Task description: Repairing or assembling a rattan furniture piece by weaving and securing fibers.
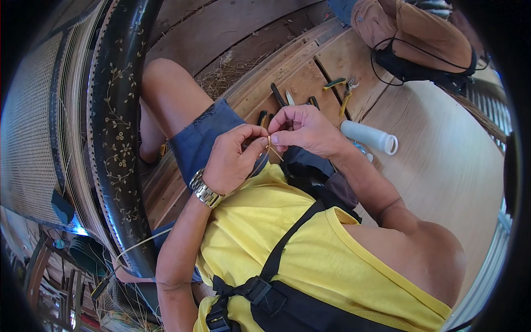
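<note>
Left hand (228, 159) and right hand (308, 131) together pinch a thin strand (269, 146). Apparently strand preparation; next move calls for steady fingertips.

Your left hand (229, 161) and right hand (310, 133) sit close together, the thumb (255, 146) and fingertips (262, 131) of each pinched. Your left forearm (185, 238) slants up from below; your right elbow (390, 207) is bent, with the right forearm (362, 171) slanting up and leftward toward the left hand.
</note>
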Action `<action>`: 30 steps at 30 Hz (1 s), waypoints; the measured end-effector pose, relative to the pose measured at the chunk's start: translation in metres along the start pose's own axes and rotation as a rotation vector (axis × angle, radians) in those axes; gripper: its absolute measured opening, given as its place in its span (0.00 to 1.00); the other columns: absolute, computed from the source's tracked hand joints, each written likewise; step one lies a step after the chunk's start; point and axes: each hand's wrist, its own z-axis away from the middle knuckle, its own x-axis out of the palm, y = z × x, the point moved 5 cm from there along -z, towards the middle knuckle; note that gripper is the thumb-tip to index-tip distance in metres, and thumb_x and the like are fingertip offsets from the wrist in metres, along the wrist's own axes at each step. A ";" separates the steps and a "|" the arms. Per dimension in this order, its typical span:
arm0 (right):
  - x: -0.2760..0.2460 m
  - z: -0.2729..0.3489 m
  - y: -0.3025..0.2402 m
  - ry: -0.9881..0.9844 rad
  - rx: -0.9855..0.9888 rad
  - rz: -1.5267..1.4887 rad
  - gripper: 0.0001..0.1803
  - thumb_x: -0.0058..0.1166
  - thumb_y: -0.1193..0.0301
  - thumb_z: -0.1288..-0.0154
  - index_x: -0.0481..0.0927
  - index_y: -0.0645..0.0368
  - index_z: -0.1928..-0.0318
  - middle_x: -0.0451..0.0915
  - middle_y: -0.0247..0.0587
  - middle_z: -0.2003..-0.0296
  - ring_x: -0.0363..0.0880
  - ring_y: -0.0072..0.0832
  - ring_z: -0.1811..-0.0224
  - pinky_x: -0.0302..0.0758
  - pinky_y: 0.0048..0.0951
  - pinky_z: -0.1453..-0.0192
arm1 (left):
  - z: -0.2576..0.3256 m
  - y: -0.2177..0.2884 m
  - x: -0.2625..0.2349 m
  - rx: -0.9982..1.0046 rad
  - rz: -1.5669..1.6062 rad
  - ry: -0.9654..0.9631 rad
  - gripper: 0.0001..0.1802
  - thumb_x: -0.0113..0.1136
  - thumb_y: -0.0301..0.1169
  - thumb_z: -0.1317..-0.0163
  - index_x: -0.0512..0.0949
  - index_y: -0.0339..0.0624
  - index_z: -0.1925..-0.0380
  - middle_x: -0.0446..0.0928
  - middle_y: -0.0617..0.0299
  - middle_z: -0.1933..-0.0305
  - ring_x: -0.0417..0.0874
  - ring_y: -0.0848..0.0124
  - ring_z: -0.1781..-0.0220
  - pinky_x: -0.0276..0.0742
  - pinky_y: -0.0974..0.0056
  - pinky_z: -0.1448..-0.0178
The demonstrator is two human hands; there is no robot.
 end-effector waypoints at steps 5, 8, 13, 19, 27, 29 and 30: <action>0.004 0.000 -0.008 0.010 -0.020 0.005 0.09 0.63 0.79 0.37 0.80 0.69 0.58 0.83 0.40 0.65 0.82 0.22 0.66 0.80 0.22 0.59 | -0.003 0.004 -0.004 -0.058 -0.012 -0.036 0.08 0.57 0.29 0.28 0.79 0.35 0.56 0.80 0.68 0.63 0.78 0.83 0.63 0.75 0.76 0.58; 0.007 0.004 -0.009 0.050 -0.082 0.037 0.08 0.61 0.78 0.35 0.80 0.68 0.56 0.83 0.40 0.65 0.82 0.24 0.66 0.80 0.23 0.59 | -0.002 0.001 -0.002 -0.062 0.073 -0.037 0.08 0.57 0.30 0.27 0.78 0.35 0.56 0.79 0.69 0.64 0.78 0.83 0.62 0.75 0.76 0.57; 0.010 0.008 -0.039 0.107 -0.599 0.787 0.09 0.60 0.78 0.36 0.81 0.64 0.56 0.82 0.41 0.67 0.83 0.33 0.65 0.78 0.29 0.60 | -0.009 0.007 -0.004 -0.078 0.213 -0.071 0.10 0.57 0.33 0.27 0.78 0.37 0.56 0.79 0.70 0.64 0.77 0.84 0.63 0.72 0.77 0.57; 0.002 0.006 -0.046 0.074 -0.754 0.941 0.06 0.60 0.77 0.38 0.82 0.61 0.60 0.80 0.43 0.66 0.81 0.40 0.63 0.78 0.34 0.59 | -0.020 0.020 -0.002 -0.125 0.214 -0.079 0.10 0.56 0.32 0.27 0.77 0.35 0.59 0.77 0.70 0.68 0.74 0.84 0.66 0.71 0.75 0.61; -0.008 0.012 -0.055 0.395 -0.852 0.878 0.07 0.61 0.81 0.40 0.78 0.63 0.61 0.76 0.43 0.70 0.78 0.39 0.67 0.75 0.33 0.61 | -0.037 0.045 -0.005 -0.066 0.143 -0.011 0.10 0.54 0.32 0.27 0.77 0.35 0.61 0.77 0.69 0.69 0.73 0.83 0.68 0.70 0.75 0.62; -0.008 0.013 -0.057 0.421 -0.883 0.885 0.07 0.61 0.82 0.39 0.78 0.63 0.61 0.75 0.43 0.71 0.77 0.39 0.68 0.75 0.33 0.62 | -0.039 0.052 -0.007 -0.066 0.118 -0.014 0.10 0.54 0.32 0.27 0.76 0.35 0.60 0.78 0.68 0.68 0.74 0.83 0.68 0.70 0.75 0.62; -0.008 0.014 -0.057 0.442 -0.911 0.897 0.07 0.60 0.82 0.39 0.77 0.63 0.60 0.74 0.43 0.71 0.77 0.39 0.69 0.74 0.33 0.63 | -0.040 0.054 -0.007 -0.066 0.100 -0.015 0.10 0.53 0.32 0.27 0.76 0.35 0.60 0.79 0.67 0.68 0.74 0.83 0.68 0.71 0.75 0.62</action>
